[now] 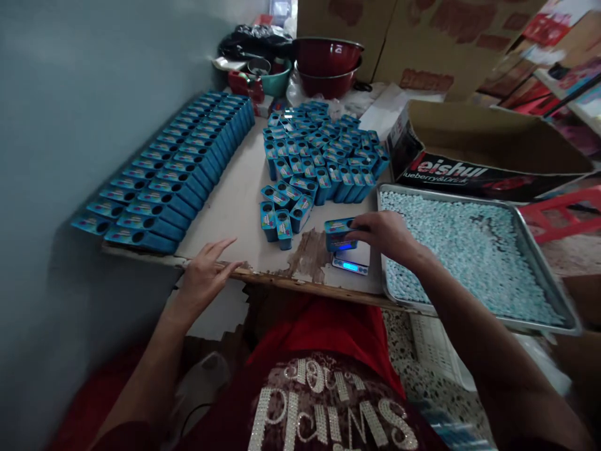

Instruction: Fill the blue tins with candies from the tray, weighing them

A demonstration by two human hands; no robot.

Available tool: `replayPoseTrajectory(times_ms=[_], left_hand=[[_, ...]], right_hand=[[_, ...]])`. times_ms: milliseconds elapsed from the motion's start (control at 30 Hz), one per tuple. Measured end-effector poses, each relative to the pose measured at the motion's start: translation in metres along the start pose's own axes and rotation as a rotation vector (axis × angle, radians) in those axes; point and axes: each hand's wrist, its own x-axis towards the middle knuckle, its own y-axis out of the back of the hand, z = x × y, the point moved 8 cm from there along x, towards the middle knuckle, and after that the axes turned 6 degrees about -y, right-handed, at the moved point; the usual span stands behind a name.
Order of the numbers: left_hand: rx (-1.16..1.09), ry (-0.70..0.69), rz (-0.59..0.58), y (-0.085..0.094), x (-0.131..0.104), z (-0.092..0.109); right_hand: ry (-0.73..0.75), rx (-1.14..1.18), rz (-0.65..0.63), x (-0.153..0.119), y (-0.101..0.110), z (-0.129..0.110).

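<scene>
My right hand [382, 235] grips the right end of a blue box [339, 235], which is over a small scale [351, 264] with a lit blue display; whether the box touches the scale is hard to tell. My left hand [206, 275] is at the table's front edge, fingers apart, holding nothing. Several loose blue boxes [284, 227] stand left of the scale, with a larger cluster [323, 150] behind them. Neat rows of blue boxes [173, 166] line the left side. To the right, a metal tray [385, 275] holds many small pale-blue pieces [451, 250].
An open cardboard box [451, 166] stands behind the tray. Dark red bowls [327, 62], a teal basin [276, 80] and a black plastic bag [253, 44] are at the back. A wall [70, 125] borders the left side. Red plastic [563, 213] is at the right.
</scene>
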Motion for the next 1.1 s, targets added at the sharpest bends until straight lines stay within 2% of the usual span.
replayPoseTrajectory(times_ms=[100,200,267,333,433,467,533,633,700,800,900,967,1033,1100], left_hand=[[-0.007,-0.039,0.009,-0.016,0.006,0.004],[-0.007,-0.12,0.021,-0.023,0.017,0.022],[0.02,-0.183,0.039,-0.022,0.019,0.036],[0.066,-0.247,0.078,-0.016,0.015,0.046],[0.158,-0.273,0.135,-0.008,-0.002,0.05],[0.184,-0.269,0.142,-0.007,-0.008,0.049],[0.207,-0.257,0.139,-0.01,-0.019,0.049],[0.181,-0.26,0.109,-0.025,-0.026,0.06],[0.158,-0.293,0.072,-0.043,-0.025,0.079],[0.143,-0.429,0.01,-0.074,-0.019,0.127],[0.164,-0.577,0.013,-0.095,-0.009,0.176],[0.168,-0.62,0.042,-0.1,-0.002,0.197],[0.136,-0.601,0.072,-0.102,0.006,0.205],[0.056,-0.524,0.09,-0.103,0.016,0.201]], right_hand=[[-0.172,0.029,0.093,-0.034,0.005,0.03],[-0.232,0.166,0.132,-0.057,-0.003,0.046],[-0.227,0.258,0.166,-0.069,-0.005,0.061],[-0.258,0.305,0.265,-0.085,0.001,0.085],[-0.345,0.222,0.37,-0.114,0.008,0.129],[-0.357,0.148,0.342,-0.122,0.004,0.139],[-0.349,-0.029,0.196,-0.13,-0.015,0.152],[-0.308,-0.236,0.02,-0.133,-0.046,0.159],[-0.262,-0.297,0.018,-0.128,-0.054,0.158],[-0.195,-0.296,-0.004,-0.114,-0.059,0.16],[-0.201,-0.138,-0.066,-0.104,-0.062,0.174],[-0.292,0.064,-0.019,-0.103,-0.058,0.19],[-0.431,0.302,0.1,-0.107,-0.052,0.208],[-0.553,0.607,0.227,-0.115,-0.047,0.223]])
